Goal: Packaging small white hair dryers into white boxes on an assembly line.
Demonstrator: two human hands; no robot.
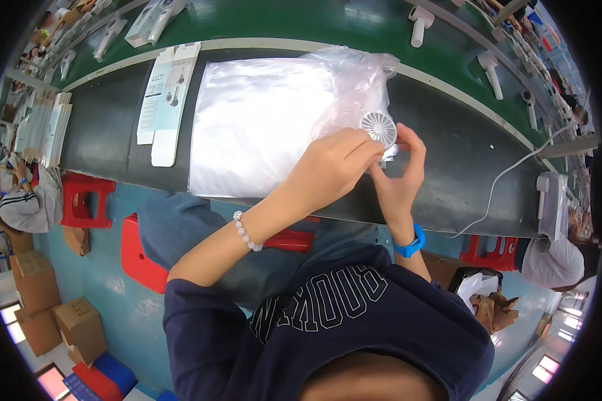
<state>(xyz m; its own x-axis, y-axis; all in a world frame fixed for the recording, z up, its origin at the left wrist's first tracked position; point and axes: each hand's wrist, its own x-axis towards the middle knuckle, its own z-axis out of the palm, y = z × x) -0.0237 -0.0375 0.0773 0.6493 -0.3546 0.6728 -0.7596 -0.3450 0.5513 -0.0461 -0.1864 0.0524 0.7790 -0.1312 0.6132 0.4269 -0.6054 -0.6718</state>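
Note:
A small white handheld fan (378,128) with a round ribbed grille is held up between my two hands, over the right end of a pile of clear plastic bags (257,120). My left hand (338,159), with a beaded bracelet at its wrist, is closed with its fingertips on the fan's lower left edge. From the right, my right hand (403,164) pinches the fan's rim; a blue band (411,242) circles that wrist. The fan's lower part is mostly hidden by my fingers. Crumpled clear plastic (361,73) lies just behind the fan.
Flat printed cartons (170,107) lie left of the bags on the dark worktable (107,113). Beyond is a green conveyor belt (261,23) carrying more white fans (418,25). A white cable (495,184) crosses the table's right side. Other people sit at both sides, near red stools (87,200).

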